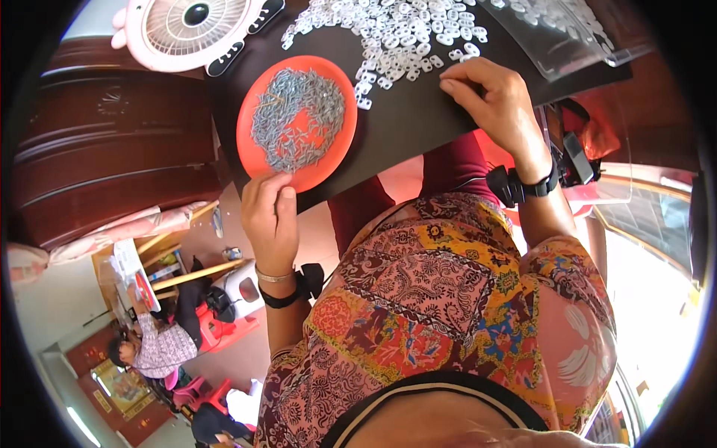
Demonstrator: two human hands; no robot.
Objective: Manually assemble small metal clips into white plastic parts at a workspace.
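Note:
My left hand (270,220) is at the near rim of a round red plate (340,160). Its fingers are curled, with thumb and forefinger tips close together, and whatever may be between them does not show. Many small grey screws (299,112) lie spread over the plate. Over the dark table my right hand (497,101) is bent in a pinch, thumb and forefinger nearly meeting; anything in that pinch is too small to make out. Just beyond its fingertips lies a loose heap of small white plastic pieces (403,33) with holes in them.
A pink-and-white animal-shaped fan (190,30) stands at the far left of the dark table (418,112). A clear plastic container (556,45) with more white pieces is at the far right. Dark wooden furniture (112,134) flanks the left side. Another person (160,347) sits at lower left.

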